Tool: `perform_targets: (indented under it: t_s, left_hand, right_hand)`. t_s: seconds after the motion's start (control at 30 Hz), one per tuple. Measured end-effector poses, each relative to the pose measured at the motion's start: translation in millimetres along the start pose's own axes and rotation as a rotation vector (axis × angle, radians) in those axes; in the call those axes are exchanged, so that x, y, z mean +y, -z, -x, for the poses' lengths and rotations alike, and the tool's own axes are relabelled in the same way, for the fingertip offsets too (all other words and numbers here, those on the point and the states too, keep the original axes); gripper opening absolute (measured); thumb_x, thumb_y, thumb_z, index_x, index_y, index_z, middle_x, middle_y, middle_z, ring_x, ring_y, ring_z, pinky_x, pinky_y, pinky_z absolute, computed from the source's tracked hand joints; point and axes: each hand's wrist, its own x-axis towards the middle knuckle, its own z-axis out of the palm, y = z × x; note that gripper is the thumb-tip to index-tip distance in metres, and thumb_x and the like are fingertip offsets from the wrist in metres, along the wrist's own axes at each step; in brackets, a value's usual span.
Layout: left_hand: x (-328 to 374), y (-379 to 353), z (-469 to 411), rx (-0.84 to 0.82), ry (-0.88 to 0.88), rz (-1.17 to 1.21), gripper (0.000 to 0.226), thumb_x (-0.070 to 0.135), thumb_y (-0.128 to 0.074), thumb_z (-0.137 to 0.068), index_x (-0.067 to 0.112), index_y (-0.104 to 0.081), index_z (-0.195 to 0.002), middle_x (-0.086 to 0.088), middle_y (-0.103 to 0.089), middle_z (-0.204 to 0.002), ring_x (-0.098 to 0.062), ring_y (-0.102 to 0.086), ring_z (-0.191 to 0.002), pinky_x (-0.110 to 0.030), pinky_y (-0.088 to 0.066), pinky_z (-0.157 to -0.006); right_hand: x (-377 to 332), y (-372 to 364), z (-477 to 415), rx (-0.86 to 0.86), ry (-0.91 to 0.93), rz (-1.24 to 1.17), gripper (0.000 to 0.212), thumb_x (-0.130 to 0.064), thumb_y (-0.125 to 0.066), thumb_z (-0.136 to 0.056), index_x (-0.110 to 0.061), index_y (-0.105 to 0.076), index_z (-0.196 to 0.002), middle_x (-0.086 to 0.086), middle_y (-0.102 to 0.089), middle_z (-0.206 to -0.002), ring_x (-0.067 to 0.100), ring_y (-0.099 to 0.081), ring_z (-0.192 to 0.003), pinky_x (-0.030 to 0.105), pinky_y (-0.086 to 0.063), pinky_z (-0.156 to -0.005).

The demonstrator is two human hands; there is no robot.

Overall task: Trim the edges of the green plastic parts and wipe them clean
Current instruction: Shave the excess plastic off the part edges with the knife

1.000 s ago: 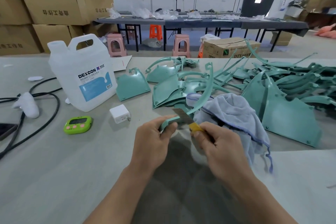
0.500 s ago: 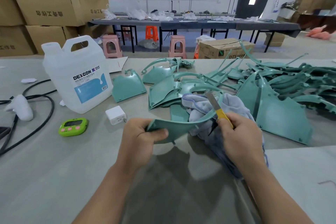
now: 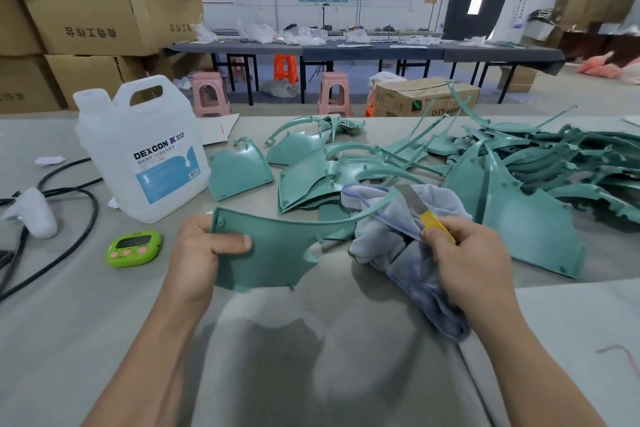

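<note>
Flat, smooth green part [image 3: 277, 253] w/ thin curved arm, held low over matte grey table [image 3: 69, 340], L hand [image 3: 204, 253] pinching its left edge, R hand [image 3: 467, 260] gripping yellow-handled knife [image 3: 420, 208], soft grey cloth [image 3: 391, 243] bunched beneath, tangled pile [image 3: 554, 163] of like pcs behind.

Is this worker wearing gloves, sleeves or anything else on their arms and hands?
No gloves: the left hand and right hand are bare. The left forearm and right forearm are bare too, with no sleeve in view down to the picture's edge. No watch, ring or bracelet shows.
</note>
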Motion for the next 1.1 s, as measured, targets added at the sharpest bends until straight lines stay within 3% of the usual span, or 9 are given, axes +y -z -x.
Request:
perform_targets:
  t_s: [0.1,0.23,0.37,0.53,0.77,0.87,0.97,1.03,1.1]
  left_hand:
    - [-1,1,-1,-0.012,0.026,-0.001,0.025,0.008,-0.066,-0.049,0.010,-0.080,-0.070,-0.014,-0.074,-0.067,-0.031,-0.069,-0.054,-0.036,-0.056,-0.049]
    - [-2,1,-2,0.022,0.045,0.020,0.028,0.008,-0.068,-0.051,0.012,-0.081,-0.075,-0.015,-0.076,-0.074,-0.032,-0.072,-0.061,-0.042,-0.059,-0.053]
    - [-2,-5,-1,0.035,0.045,0.013,0.027,0.008,-0.069,-0.054,0.015,-0.082,-0.077,-0.012,-0.077,-0.076,-0.030,-0.073,-0.063,-0.043,-0.061,-0.057]
    - [0,-15,3,0.034,0.016,-0.044,0.020,0.010,-0.070,-0.056,0.018,-0.081,-0.070,-0.006,-0.075,-0.068,-0.019,-0.070,-0.057,-0.027,-0.055,-0.050]
    - [-3,-16,3,0.025,0.012,-0.051,0.018,0.014,-0.070,-0.058,0.018,-0.080,-0.073,-0.007,-0.076,-0.071,-0.020,-0.071,-0.062,-0.029,-0.056,-0.055]
    - [-4,-10,0,0.051,0.108,0.091,0.026,0.015,-0.071,-0.061,0.014,-0.081,-0.085,-0.013,-0.078,-0.089,-0.030,-0.075,-0.076,-0.038,-0.059,-0.065]
    - [-2,-7,-3,0.072,0.310,0.411,0.035,0.016,-0.071,-0.071,0.009,-0.078,-0.105,-0.015,-0.076,-0.108,-0.032,-0.075,-0.092,-0.038,-0.062,-0.066]
    - [-1,-12,-1,0.062,0.451,0.462,0.029,0.022,-0.065,-0.089,0.010,-0.074,-0.113,-0.013,-0.076,-0.109,-0.028,-0.076,-0.090,-0.036,-0.061,-0.062]
    - [-2,-19,2,0.020,0.558,0.431,0.030,0.032,-0.059,-0.098,0.009,-0.076,-0.106,-0.013,-0.077,-0.105,-0.024,-0.077,-0.082,-0.033,-0.060,-0.056]
  right_hand:
    - [0,2,2,0.058,-0.042,-0.021,0.021,-0.026,-0.061,-0.092,-0.015,-0.066,-0.075,0.004,-0.055,-0.057,0.030,-0.052,-0.063,0.037,-0.041,-0.059]
    - [-5,1,5,0.085,0.000,-0.141,0.026,-0.025,-0.063,-0.092,-0.025,-0.062,-0.067,-0.003,-0.049,-0.053,0.013,-0.043,-0.055,0.033,-0.037,-0.055]
    - [-13,-12,22,0.008,0.150,-0.031,0.024,-0.022,-0.062,-0.097,-0.019,-0.065,-0.074,-0.012,-0.062,-0.065,-0.007,-0.052,-0.066,0.008,-0.036,-0.057]
    - [-25,-28,48,-0.123,0.298,-0.052,0.025,-0.031,-0.063,-0.099,-0.019,-0.064,-0.077,-0.004,-0.060,-0.062,0.013,-0.052,-0.062,0.025,-0.039,-0.058]
    - [-35,-28,60,-0.238,0.360,-0.153,0.022,-0.027,-0.067,-0.097,-0.017,-0.063,-0.077,0.002,-0.053,-0.060,0.019,-0.045,-0.056,0.022,-0.033,-0.052]
    - [-37,-25,56,-0.221,0.299,-0.258,0.018,-0.024,-0.068,-0.096,-0.022,-0.068,-0.079,0.001,-0.056,-0.060,0.013,-0.043,-0.052,0.023,-0.034,-0.050]
    - [-35,-22,49,-0.188,0.187,-0.425,0.035,-0.015,-0.062,-0.098,-0.032,-0.065,-0.066,-0.007,-0.052,-0.052,0.004,-0.041,-0.047,0.011,-0.029,-0.047]
    - [-33,-23,48,-0.191,0.182,-0.455,0.035,-0.016,-0.060,-0.099,-0.031,-0.064,-0.067,-0.010,-0.051,-0.052,0.005,-0.040,-0.047,0.014,-0.030,-0.047]
    - [-32,-26,53,-0.188,0.246,-0.402,0.020,-0.026,-0.061,-0.097,-0.027,-0.068,-0.078,-0.005,-0.059,-0.061,0.011,-0.047,-0.054,0.024,-0.038,-0.050]
